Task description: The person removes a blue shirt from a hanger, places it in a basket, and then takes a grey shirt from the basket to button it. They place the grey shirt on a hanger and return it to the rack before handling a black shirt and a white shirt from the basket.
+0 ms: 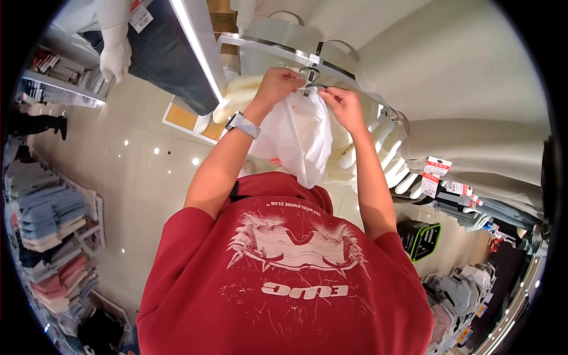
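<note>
A white garment hangs in front of me from a dark hanger, with its lower part falling loosely towards my waist. My left hand, below a wrist with a watch, pinches the garment's top edge on the left side of the hanger. On the other side, my right hand is closed with thumb and fingertips at the top right corner of the garment, by the hanger's arm. The hanger's hook reaches up near a metal rail. Fine details between the fingertips are too small to make out.
Pale yellow garments hang on the rail behind and to the right. A mannequin in dark jeans stands at the left. Folded clothes fill shelves far left. A black basket with a green rim is on the floor at right.
</note>
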Available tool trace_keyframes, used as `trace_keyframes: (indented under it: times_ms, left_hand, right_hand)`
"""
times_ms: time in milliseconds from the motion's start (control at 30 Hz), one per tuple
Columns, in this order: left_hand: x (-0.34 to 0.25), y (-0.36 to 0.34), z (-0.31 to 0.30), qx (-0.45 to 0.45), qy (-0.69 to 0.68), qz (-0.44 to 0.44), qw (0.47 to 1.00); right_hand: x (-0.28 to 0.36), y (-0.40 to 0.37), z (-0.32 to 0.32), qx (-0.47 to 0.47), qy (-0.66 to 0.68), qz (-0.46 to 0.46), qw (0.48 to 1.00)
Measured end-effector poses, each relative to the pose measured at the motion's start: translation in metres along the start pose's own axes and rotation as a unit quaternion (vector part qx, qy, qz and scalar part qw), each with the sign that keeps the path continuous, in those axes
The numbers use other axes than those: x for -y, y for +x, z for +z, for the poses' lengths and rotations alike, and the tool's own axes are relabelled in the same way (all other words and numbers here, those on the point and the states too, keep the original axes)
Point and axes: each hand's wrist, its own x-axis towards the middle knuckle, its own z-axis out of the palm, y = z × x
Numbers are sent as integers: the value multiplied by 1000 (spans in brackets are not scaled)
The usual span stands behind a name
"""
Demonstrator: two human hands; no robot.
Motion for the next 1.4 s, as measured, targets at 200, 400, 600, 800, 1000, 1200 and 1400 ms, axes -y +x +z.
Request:
trace_keyframes:
  times_ms: [200,400,600,800,1000,1200,1400]
  left_hand:
    - [17,-3,-14,50,-32,-36,998]
    - [32,-7,-19,1,66,14,998]
    - [2,-62,6,-177,164,173,955]
    - [-27,-138,102,-2,128,189,974]
    - [30,-195,243,214,194,113,951]
    - [71,-261,395,363,144,140,910]
    - [119,-281,482,618,71,-124,773]
  right_hand:
    - [-8,3,21,41,-16,38,998]
    - [-14,-6,35,27,-10,41,999]
    - [-1,-53,40,-166,-52,23,984]
    - [1,-169,21,-178,156,159,959]
    - [-34,-313,-22,-226,401,216,861]
    - [-68,-437,-104,-229,496,273,792]
    - [-89,-512,-175,-213,527,208,796]
